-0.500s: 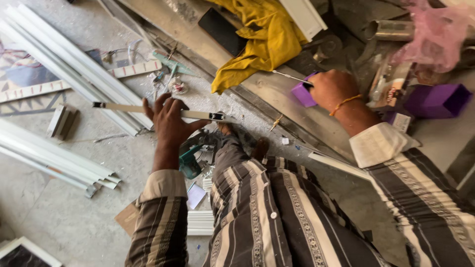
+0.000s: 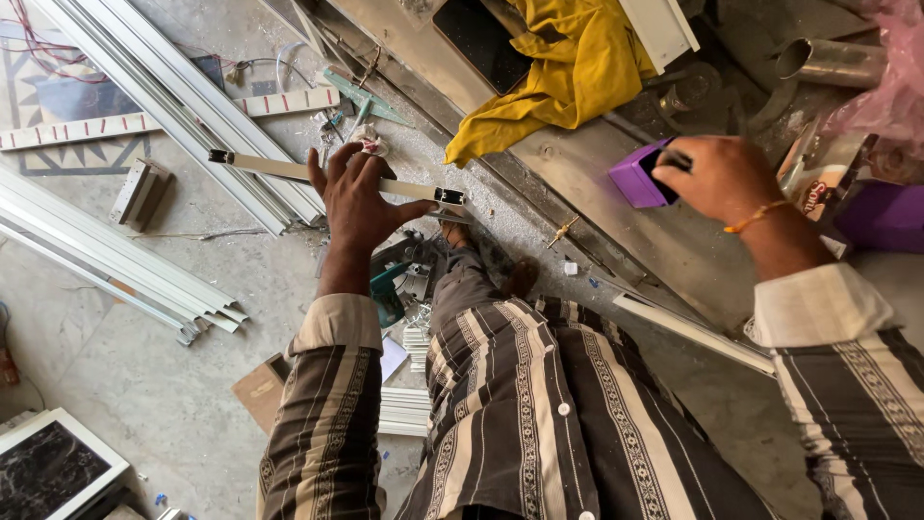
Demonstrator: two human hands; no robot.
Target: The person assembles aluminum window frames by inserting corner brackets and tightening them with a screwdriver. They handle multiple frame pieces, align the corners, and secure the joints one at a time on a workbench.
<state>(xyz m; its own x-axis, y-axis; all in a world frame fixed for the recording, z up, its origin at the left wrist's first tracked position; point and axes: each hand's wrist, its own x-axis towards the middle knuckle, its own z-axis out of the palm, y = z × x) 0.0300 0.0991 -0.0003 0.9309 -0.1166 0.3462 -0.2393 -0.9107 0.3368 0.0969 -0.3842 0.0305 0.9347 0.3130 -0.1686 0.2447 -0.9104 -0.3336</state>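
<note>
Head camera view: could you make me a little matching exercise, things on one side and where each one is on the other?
Things:
1. metal strip
2. purple box
3. yellow cloth
4. teal power tool

Places:
A. draped over the long metal frame
B. on the floor below the left wrist
C. in the left hand
D. in the right hand

Pairs: 1-C, 2-D, 3-A, 4-B

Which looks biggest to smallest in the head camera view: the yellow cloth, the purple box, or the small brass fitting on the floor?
1. Yellow cloth, by far the largest.
2. Purple box under the right hand, much smaller.
3. Brass fitting, tiny.
The gaps look wide enough that nearness to the camera hardly matters.
</note>
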